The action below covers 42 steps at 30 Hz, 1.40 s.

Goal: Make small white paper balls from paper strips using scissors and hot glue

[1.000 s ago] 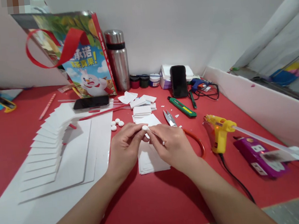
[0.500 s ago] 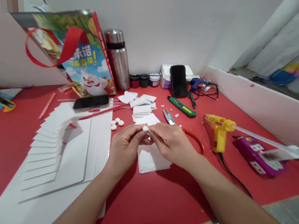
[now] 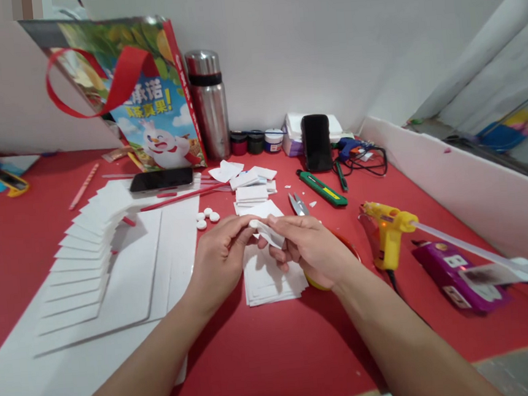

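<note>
Strip (image 3: 271,234) | head: above sheets (image 3: 274,286) on counter (image 3: 250,353) | fingers partly hide strip; scissors (image 3: 298,203) mostly behind right hand (image 3: 318,250) | long axis slants down rightward from curled end | left hand (image 3: 219,254) pinches that end; right half-curled against strip, grip unclear

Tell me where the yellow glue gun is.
In the head view, the yellow glue gun is on the red table, right of the right hand and just left of the purple object.
</note>
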Available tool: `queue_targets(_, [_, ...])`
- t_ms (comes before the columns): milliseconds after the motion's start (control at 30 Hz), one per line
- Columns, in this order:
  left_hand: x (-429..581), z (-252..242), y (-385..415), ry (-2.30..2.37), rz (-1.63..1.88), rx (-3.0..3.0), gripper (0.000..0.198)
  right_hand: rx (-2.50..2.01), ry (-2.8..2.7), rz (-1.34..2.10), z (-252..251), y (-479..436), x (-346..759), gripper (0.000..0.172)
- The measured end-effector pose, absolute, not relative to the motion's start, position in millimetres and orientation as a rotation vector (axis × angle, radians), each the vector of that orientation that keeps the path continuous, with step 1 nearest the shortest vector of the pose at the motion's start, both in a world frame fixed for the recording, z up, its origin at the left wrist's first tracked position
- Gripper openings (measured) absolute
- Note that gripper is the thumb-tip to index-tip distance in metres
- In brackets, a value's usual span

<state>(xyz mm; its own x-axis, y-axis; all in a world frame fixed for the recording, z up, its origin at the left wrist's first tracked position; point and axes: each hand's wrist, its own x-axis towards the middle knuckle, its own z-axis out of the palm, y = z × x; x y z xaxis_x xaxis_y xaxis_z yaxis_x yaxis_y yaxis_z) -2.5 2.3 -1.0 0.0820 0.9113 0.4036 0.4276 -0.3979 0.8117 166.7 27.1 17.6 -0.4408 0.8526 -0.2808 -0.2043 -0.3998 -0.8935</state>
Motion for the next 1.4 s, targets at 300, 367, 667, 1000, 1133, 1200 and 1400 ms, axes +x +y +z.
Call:
queue_targets(300, [-1, 1, 1, 1.325, 1.293, 1.645, 0.024, -1.074, -1.556, 1.565, 17, 26, 165, 0.029])
queue_targets(367, [0, 1, 1, 1.317, 1.297, 1.615, 0.024, -1.084, -1.73, 1.349, 17, 26, 166, 0.026])
queue_targets(667, [6, -2, -4, 1.288, 1.374, 1.556, 0.022, -1.194, -1.885, 0.852, 16, 21, 165, 0.02])
queue_targets(1000, [11, -5, -7, 1.45, 1.528, 2.017, 0.028, -1.084, -1.837, 0.759, 26, 12, 162, 0.017])
queue_targets(1133, [12, -8, -9, 1.436, 1.509, 2.073, 0.034, -1.082, -1.874, 0.767, 23, 13, 162, 0.019])
queue_targets(1200, [12, -7, -10, 1.375, 1.478, 2.074, 0.036, -1.092, -1.878, 0.753, 21, 13, 163, 0.018])
queue_targets(1400, [1, -2, -3, 1.236, 1.418, 1.686, 0.02, -1.037, -1.981, 0.78, 25, 20, 172, 0.019])
